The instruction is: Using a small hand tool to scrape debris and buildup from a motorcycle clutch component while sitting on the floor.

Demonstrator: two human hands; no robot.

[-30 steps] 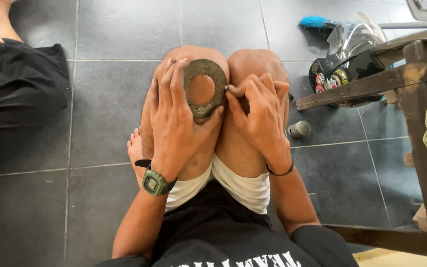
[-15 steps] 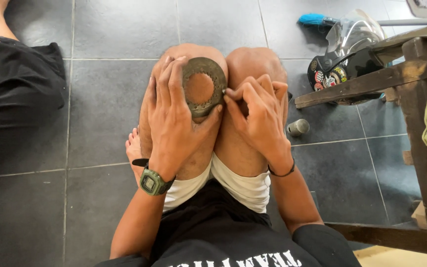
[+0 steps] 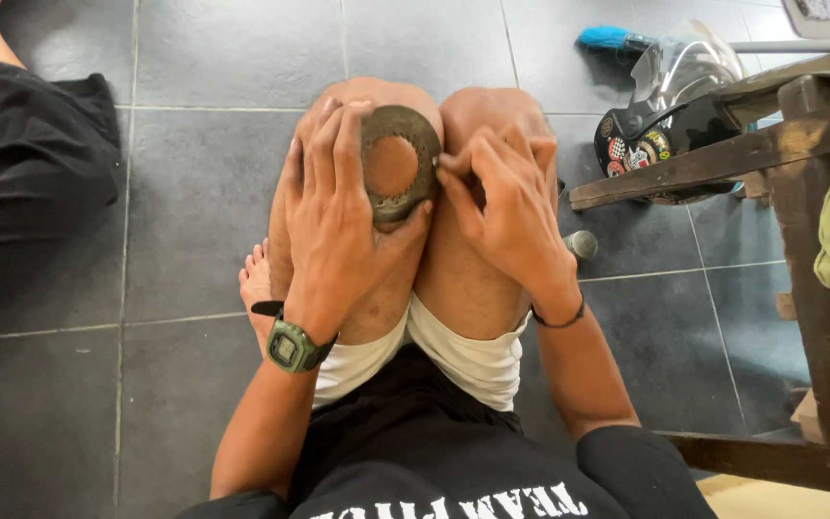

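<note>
The floor is dark grey tile (image 3: 204, 192) with pale grout lines, and the person sits on it with both knees drawn up together; at the right stands a rough wooden bench (image 3: 722, 159) with a stickered helmet (image 3: 670, 120) tucked under it and a small grey cylinder (image 3: 583, 244) on the tile beside the right knee. A toothed metal ring (image 3: 398, 165), dull bronze with notches round its inner edge, lies flat on the left knee. The left hand (image 3: 338, 216) clamps it there, 4 fingers curled over its left rim and the thumb hooked under its lower right edge. The right hand (image 3: 506, 207) is pinched narrow, fingertips bunched against the ring's right edge; whether they grip a small tool or only the rim I cannot tell. Compared with 1 second ago the ring and both hands sit slightly higher in view and the cylinder is now partly hidden behind the right wrist, but the grip, the pinch and the contact point on the right edge are unchanged. That reads as a small shift of the head, with the work staying at the same spot on the rim. Another person's dark trouser leg (image 3: 31, 144) lies at the far left.
</note>
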